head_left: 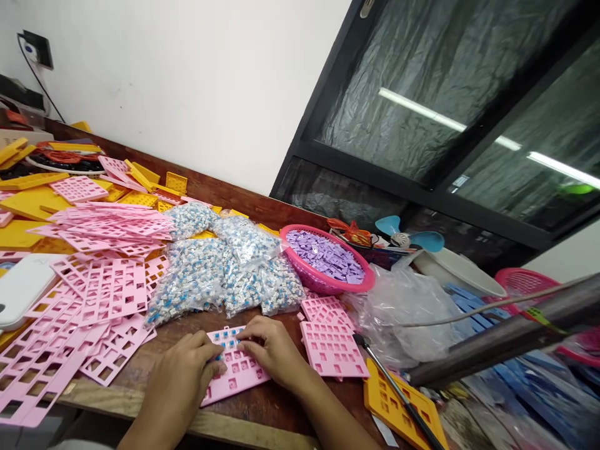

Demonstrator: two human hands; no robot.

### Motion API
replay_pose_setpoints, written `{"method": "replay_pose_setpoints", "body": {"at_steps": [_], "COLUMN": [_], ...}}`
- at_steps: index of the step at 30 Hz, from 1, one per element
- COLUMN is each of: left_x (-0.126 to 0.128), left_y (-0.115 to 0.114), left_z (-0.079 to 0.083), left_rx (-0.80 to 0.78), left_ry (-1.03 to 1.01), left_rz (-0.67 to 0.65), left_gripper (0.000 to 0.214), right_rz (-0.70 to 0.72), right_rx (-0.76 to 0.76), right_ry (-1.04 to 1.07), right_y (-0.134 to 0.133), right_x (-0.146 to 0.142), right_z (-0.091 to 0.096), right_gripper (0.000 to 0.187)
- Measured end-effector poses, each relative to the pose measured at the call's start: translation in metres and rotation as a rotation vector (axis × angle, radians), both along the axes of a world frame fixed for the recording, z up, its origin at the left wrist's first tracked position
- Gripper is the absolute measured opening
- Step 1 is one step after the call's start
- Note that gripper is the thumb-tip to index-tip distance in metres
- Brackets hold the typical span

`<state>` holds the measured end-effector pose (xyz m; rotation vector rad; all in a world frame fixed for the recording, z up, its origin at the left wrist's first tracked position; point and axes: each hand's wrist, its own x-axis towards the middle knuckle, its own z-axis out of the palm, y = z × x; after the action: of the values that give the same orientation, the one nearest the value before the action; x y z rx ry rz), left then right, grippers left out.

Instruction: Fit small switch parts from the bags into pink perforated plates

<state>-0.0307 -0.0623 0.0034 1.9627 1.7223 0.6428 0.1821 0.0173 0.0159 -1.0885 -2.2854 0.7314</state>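
A pink keypad plate [244, 375] with square openings lies on the table in front of me, and blue key switches [225, 335] sit in its far rows. My left hand [185, 362] is at the plate's left side, thumb and fingers pinched on a small blue key switch [217, 357]. Over the far right part of the plate rests my right hand [269, 350]. Its thumb and fingertips are closed together beside the fitted switches, and what lies between them is hidden. Clear bags of blue-and-white switches [192, 275] stand just beyond the plate.
Loose pink plates [112, 290] are heaped at the left near a white device [23, 290]. A pink basket [300, 269] holds purple pieces. To the right lie another pink keypad plate [334, 350], a yellow plate [391, 406] and a black-handled brush [398, 394].
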Motion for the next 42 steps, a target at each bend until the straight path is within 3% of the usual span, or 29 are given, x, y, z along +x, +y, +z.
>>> {"method": "replay_pose_setpoints", "body": {"at_steps": [4,8,15,23,29,35,39,42], "left_x": [-0.002,0.003,0.011,0.018,0.013,0.019,0.026,0.031], "left_y": [-0.002,-0.001,-0.002,-0.004,-0.004,-0.011,-0.018,-0.022], "left_z": [-0.004,-0.007,-0.008,-0.010,-0.002,-0.009,-0.014,-0.016], "left_rx": [0.055,0.087,0.165,0.174,0.156,0.307,0.427,0.426], "left_ry": [-0.024,0.024,0.207,0.258,0.236,0.278,0.374,0.386], "left_rz": [-0.024,0.031,-0.017,0.022,0.016,0.119,0.093,0.059], "left_gripper": [0.023,0.023,0.023,0.034,0.028,0.020,0.020,0.020], "right_rz": [-0.057,0.022,0.030,-0.005,-0.012,-0.013,-0.033,-0.106], "right_rx": [0.010,0.051,0.267,0.113,0.056,0.063,0.082,0.120], "right_ry": [-0.045,-0.128,-0.400,-0.086,-0.034,-0.022,0.042,0.137], "right_y": [-0.001,-0.004,-0.015,-0.004,0.000,0.003,0.005,0.010], "right_x": [0.000,0.001,-0.001,0.003,-0.002,-0.004,-0.004,-0.010], "right_z": [0.001,0.006,0.005,0.010,0.011,0.009,0.007,0.007], "right_gripper": [0.011,0.011,0.016,0.009,0.008,0.007,0.012,0.018]}}
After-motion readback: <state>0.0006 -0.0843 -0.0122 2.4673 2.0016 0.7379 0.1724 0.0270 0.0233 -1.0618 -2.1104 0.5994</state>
